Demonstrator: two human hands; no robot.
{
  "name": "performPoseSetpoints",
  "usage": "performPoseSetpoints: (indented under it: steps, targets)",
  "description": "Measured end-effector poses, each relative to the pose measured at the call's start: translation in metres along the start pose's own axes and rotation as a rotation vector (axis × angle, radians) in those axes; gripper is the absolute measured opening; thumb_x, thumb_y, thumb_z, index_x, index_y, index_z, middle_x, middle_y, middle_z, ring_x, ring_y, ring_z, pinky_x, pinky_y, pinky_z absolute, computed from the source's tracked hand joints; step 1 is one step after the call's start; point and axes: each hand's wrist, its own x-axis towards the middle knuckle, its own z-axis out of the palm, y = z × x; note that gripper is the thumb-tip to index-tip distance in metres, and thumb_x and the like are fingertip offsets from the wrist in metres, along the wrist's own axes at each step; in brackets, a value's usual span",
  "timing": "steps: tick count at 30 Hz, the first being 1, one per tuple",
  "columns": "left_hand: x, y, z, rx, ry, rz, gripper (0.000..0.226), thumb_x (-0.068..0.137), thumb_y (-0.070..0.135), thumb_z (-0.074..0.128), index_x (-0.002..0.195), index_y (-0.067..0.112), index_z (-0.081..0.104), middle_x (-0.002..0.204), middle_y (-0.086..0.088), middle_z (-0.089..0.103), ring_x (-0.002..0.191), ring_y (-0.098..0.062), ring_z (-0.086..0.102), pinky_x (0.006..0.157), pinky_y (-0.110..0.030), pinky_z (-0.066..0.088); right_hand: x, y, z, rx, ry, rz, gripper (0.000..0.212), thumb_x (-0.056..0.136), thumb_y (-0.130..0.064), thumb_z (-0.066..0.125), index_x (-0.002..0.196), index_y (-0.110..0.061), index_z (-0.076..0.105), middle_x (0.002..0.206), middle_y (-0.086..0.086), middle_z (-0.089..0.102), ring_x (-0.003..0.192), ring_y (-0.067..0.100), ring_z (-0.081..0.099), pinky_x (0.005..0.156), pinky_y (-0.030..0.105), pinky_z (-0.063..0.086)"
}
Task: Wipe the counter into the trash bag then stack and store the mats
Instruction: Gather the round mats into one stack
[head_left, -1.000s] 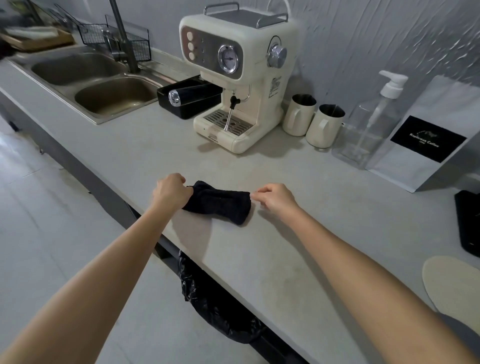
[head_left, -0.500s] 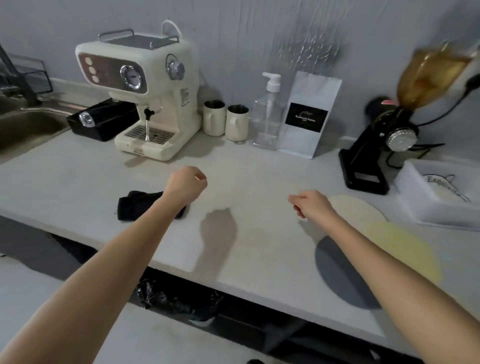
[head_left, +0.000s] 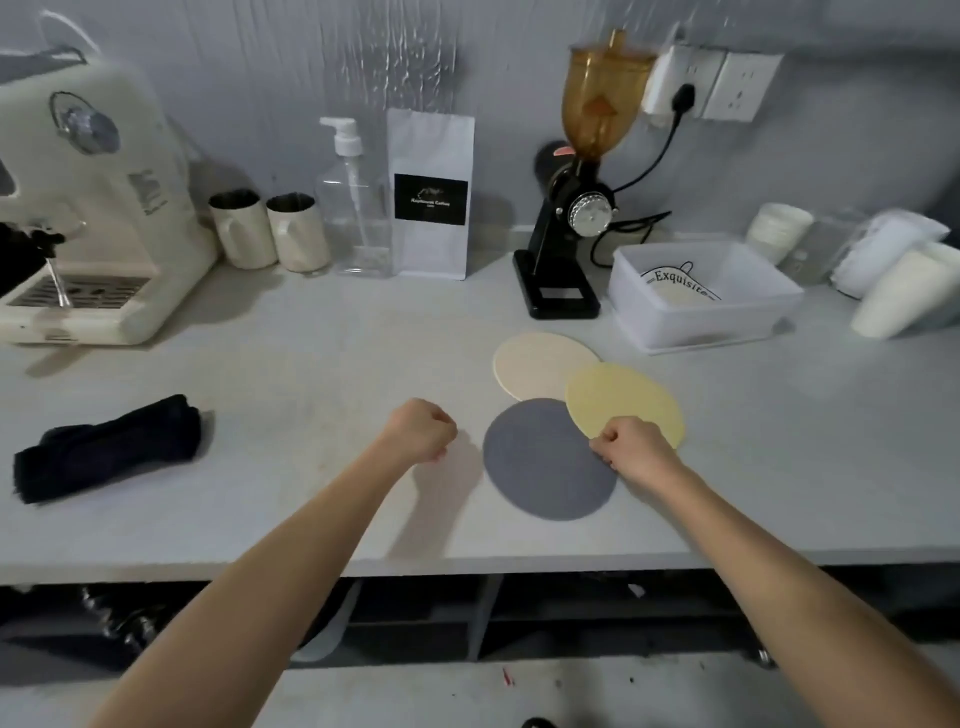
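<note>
Nearest in, the right hand (head_left: 631, 449) is curled with its fingertips pinching the near rim of the yellow mat (head_left: 623, 402), at about four o'clock from counter centre. The left hand (head_left: 420, 430) hangs in a loose fist, holding nothing. Between them lies the grey mat (head_left: 545, 460), its far edge tucked under the yellow one. Further back, at one o'clock, the cream mat (head_left: 535, 364) is overlapped too. They look thin, light and bendy: best pinched at an edge. The dark cloth (head_left: 109, 447) rests folded at nine o'clock.
</note>
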Motion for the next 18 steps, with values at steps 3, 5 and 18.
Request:
performPoseSetpoints:
  steps: [3, 5, 18]
  targets:
    - [0.003, 0.01, 0.023, 0.0, -0.019, -0.006, 0.027, 0.083, 0.003, 0.049, 0.099, -0.005, 0.068, 0.06, -0.007, 0.057, 0.058, -0.019, 0.054, 0.082, -0.033, 0.053, 0.003, 0.012, -0.011, 0.033, 0.003, 0.052, 0.017, 0.084, -0.009, 0.052, 0.067, -0.007, 0.052, 0.074, 0.016, 0.054, 0.068, 0.023, 0.048, 0.064, 0.029, 0.035]
    - [0.005, 0.018, 0.035, 0.039, -0.004, -0.006, 0.021, 0.081, 0.004, 0.051, 0.09, 0.0, 0.07, 0.073, -0.011, 0.06, 0.071, -0.024, 0.055, 0.076, -0.033, 0.051, 0.005, 0.02, -0.016, 0.073, -0.02, 0.083, 0.017, 0.083, -0.006, 0.052, 0.065, -0.006, 0.054, 0.073, 0.016, 0.055, 0.067, 0.024, 0.05, 0.064, 0.031, 0.039]
    - [0.022, 0.035, 0.064, 0.103, 0.146, -0.029, 0.04, 0.084, 0.003, 0.047, 0.053, 0.022, 0.028, 0.066, 0.0, 0.039, 0.084, -0.023, 0.036, 0.063, -0.024, 0.033, 0.021, 0.036, -0.023, 0.155, -0.013, 0.093, 0.024, 0.083, -0.003, 0.049, 0.06, -0.008, 0.052, 0.062, 0.012, 0.053, 0.068, 0.026, 0.051, 0.054, 0.024, 0.036]
